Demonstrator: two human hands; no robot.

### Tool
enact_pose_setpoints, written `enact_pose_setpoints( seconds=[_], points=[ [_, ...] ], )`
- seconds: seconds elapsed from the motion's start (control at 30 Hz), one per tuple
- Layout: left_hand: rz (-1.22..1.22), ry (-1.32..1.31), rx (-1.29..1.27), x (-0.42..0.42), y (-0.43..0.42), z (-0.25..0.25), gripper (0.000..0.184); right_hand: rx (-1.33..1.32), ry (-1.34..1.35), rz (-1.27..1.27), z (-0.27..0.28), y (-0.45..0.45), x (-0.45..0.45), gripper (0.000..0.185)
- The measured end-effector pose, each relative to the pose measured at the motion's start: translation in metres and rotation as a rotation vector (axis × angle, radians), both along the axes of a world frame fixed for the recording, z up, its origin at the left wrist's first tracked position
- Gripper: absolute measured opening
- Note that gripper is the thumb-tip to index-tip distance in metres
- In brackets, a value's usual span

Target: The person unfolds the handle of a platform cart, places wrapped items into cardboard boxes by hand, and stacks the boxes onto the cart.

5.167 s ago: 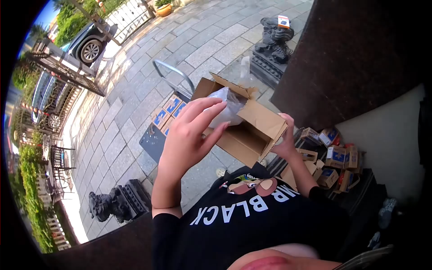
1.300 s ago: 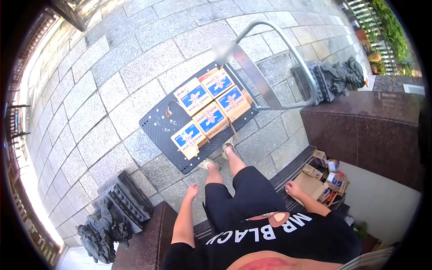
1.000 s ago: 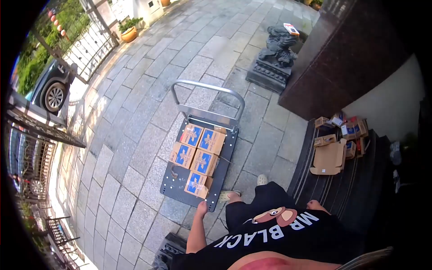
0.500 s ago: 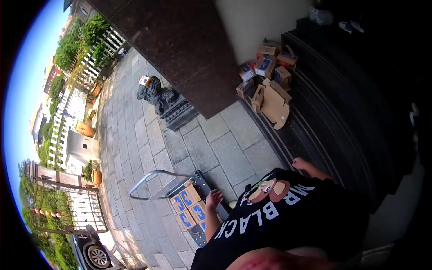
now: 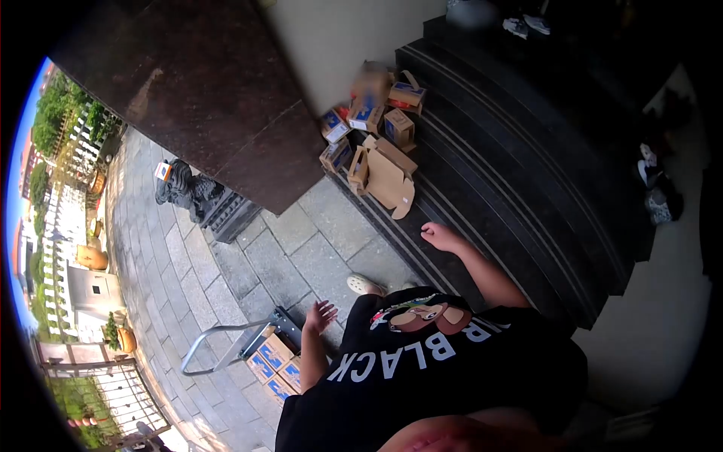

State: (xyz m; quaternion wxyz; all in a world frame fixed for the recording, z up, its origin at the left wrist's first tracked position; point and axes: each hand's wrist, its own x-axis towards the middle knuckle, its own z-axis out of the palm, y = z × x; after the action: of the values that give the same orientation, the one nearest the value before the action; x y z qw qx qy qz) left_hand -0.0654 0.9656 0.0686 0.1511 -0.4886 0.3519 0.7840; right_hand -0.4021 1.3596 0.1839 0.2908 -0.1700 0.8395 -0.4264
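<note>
Steps point(image 5: 520, 203), dark and curved, right in the thick of it! Over their lower treads, right hand point(image 5: 440, 237), fingers curled in loosely, near the opened carton point(image 5: 390, 184) lying on the steps. Just behind that carton, piled on the same steps, printed boxes point(image 5: 365, 117), some tipped. Out on the paving point(image 5: 294, 248) side of the steps, left hand point(image 5: 321, 316), fingers spread, beside the trolley point(image 5: 285, 324) and its stacked cartons point(image 5: 275, 354), partly blocked by the left forearm. Between steps and statue point(image 5: 196, 196), bulky in the way: dark stone pillar point(image 5: 226, 113). At the steps' foot, pale clog point(image 5: 361, 284).
</note>
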Motion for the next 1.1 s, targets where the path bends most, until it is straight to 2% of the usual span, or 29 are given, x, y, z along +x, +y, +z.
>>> enact_pose_setpoints(
  seconds=[0.2, 0.23, 0.37, 0.47, 0.6, 0.67, 0.73, 0.77, 0.83, 0.93, 1.0, 1.03, 1.1],
  points=[
    [0.167, -0.153, 0.169, 0.02, -0.041, -0.061, 0.059, -0.008, -0.028, 0.003, -0.008, -0.055, -0.038, 0.031],
    [0.247, -0.18, 0.177, 0.02, -0.046, -0.062, 0.058, -0.02, -0.009, -0.007, -0.021, -0.065, -0.048, 0.029],
    [0.279, -0.172, 0.085, 0.013, -0.086, -0.064, 0.056, -0.033, 0.016, -0.084, -0.078, -0.106, -0.091, 0.026],
    [0.317, -0.141, 0.052, 0.008, -0.11, -0.066, 0.055, -0.062, -0.152, -0.173, -0.079, -0.136, -0.12, 0.024],
    [0.312, -0.134, 0.013, -0.016, -0.136, -0.054, 0.052, -0.06, -0.167, -0.283, -0.073, -0.165, -0.169, 0.02],
    [0.304, -0.134, 0.019, -0.032, -0.147, -0.049, 0.052, -0.164, -0.2, -0.422, -0.072, -0.178, -0.197, 0.019],
    [0.286, -0.134, 0.006, -0.053, -0.156, -0.045, 0.051, -0.103, -0.182, -0.45, -0.076, -0.184, -0.236, 0.022],
    [0.269, -0.137, 0.006, -0.065, -0.161, -0.041, 0.051, -0.116, -0.27, -0.547, -0.078, -0.187, -0.259, 0.025],
    [0.232, -0.164, -0.002, -0.091, -0.174, -0.039, 0.05, -0.19, -0.377, -0.714, -0.078, -0.203, -0.299, 0.033],
    [0.209, -0.196, -0.026, -0.14, -0.193, -0.029, 0.05, -0.284, -0.421, -0.856, -0.081, -0.225, -0.374, 0.033],
    [-0.101, -0.182, -0.181, -0.173, -0.211, -0.008, 0.049, -0.365, -0.458, -0.885, -0.109, -0.23, -0.428, 0.034],
    [-0.087, -0.198, -0.088, -0.158, -0.231, -0.068, 0.044, -0.385, -0.474, -0.962, -0.118, -0.236, -0.457, 0.033],
    [-0.154, -0.189, -0.15, -0.178, -0.251, -0.056, 0.042, -0.427, -0.521, -1.046, -0.146, -0.241, -0.508, 0.039]
  ],
)
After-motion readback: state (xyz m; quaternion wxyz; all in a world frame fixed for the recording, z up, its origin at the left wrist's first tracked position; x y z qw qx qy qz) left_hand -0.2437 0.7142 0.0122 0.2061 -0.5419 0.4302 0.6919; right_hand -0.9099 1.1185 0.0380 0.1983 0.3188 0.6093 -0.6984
